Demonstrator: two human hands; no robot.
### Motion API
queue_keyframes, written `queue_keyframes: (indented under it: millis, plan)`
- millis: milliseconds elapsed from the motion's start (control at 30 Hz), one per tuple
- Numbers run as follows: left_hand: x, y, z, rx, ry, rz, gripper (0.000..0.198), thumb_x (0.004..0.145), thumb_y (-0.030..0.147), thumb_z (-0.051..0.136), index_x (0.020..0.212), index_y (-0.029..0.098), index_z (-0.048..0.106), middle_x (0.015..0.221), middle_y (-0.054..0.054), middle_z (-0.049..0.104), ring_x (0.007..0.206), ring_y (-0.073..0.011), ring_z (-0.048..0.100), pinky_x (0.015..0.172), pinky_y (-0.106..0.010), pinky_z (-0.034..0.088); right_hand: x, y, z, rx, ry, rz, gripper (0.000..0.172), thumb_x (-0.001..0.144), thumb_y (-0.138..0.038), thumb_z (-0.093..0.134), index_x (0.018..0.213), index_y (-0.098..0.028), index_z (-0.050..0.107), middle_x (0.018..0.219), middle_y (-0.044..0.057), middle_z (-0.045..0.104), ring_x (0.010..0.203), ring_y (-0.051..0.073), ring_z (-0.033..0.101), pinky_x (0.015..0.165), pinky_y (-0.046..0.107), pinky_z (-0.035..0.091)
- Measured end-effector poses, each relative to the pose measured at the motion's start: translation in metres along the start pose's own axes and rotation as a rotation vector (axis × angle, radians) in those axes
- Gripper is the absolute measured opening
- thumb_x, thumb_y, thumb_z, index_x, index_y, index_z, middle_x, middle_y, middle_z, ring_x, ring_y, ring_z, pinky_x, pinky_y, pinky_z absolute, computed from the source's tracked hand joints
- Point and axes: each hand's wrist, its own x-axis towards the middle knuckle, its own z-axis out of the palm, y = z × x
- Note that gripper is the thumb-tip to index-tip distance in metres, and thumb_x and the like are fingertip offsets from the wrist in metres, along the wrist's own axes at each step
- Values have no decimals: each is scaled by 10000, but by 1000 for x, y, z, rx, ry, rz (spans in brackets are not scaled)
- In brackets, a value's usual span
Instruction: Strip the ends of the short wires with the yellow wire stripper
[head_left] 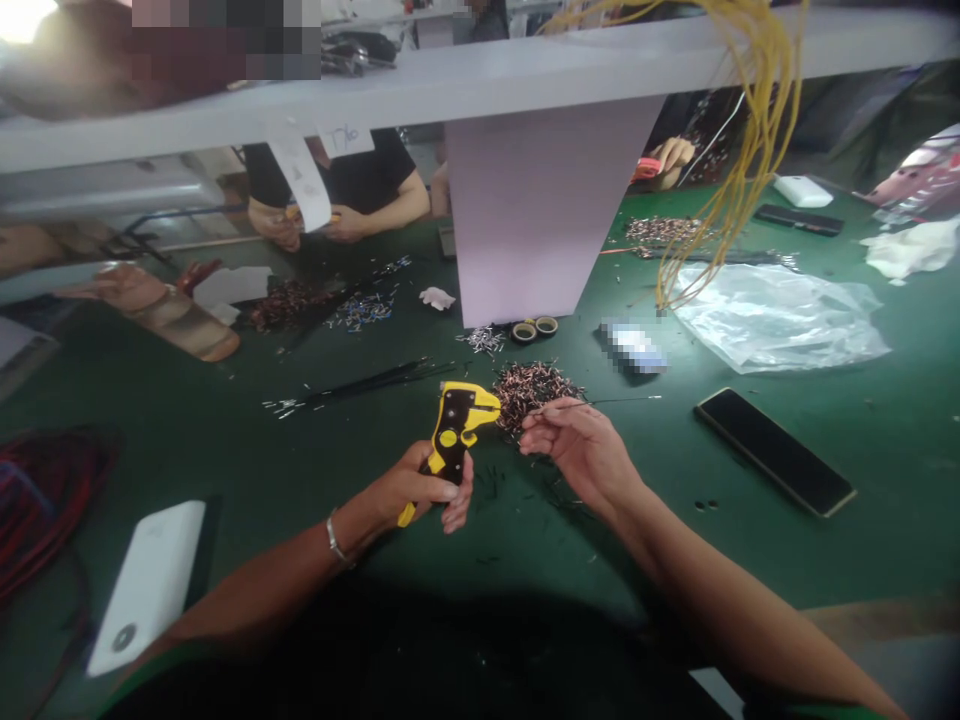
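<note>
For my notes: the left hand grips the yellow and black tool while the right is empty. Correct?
Not quite: the head view shows the right hand holding a thin dark wire. The left hand does grip the yellow and black tool.

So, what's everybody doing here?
The left hand grips a yellow and black tool. The right hand pinches a thin wire, and I can't see it in the tool. A pile of little bits lies just beyond. Across the table, other people's hands hold things too.
</note>
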Motion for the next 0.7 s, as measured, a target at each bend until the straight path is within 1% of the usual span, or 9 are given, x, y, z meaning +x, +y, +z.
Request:
queue_keyframes:
  millis: [300,500,700]
  plan:
    - [-3,-2,4,21,15,-20,171,695,124,725,829,108,620,595,8,582,455,-103,529,450,-261,490,2,1,-4,30,-22,21,45,748,-213,683,726,-186,654,735,48,770,596,194,726,608,342,612]
    - [-5,-2,8,9,20,-30,161,688,126,738,794,111,617,585,13,583,437,-92,516,429,-248,487,4,3,-6,39,-28,57,53,774,-216,664,738,-188,636,738,47,768,582,179,714,590,325,607]
    - [-6,-2,9,16,23,-25,156,681,124,730,791,116,620,575,17,579,424,-85,506,416,-236,480,4,2,-5,61,-24,91,75,735,-224,689,714,-184,629,715,57,765,564,179,711,560,303,601]
